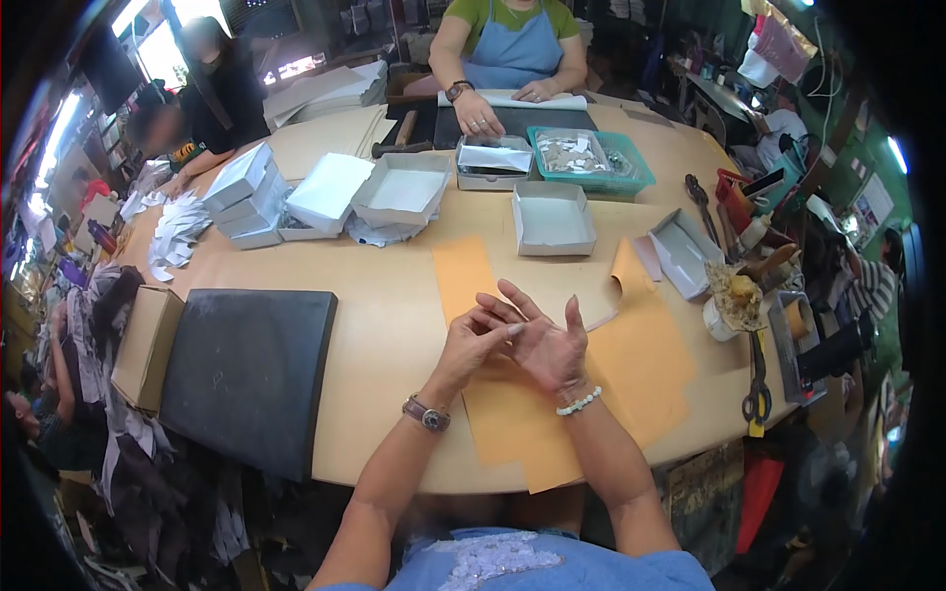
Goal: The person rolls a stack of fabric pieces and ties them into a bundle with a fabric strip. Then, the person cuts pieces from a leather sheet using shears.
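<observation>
My left hand [471,347], with a watch on its wrist, reaches across to my right hand. Its thumb and fingers close on the edge and fingers of the right hand; anything small between them is hidden. My right hand [550,353], wearing a pale bead bracelet [579,401], is turned palm up with its thumb and fingers apart. Beneath both hands lie orange-yellow paper sheets [631,379], one with a curled far edge. Just beyond them sits an open white box [554,221].
A black board [246,374] and a brown box [148,347] are at left. Stacked white boxes [241,197], a teal basket [631,182] and a co-worker in a blue apron [507,49] are across the table. Scissors [757,399] and a glue-crusted pot [724,317] lie right.
</observation>
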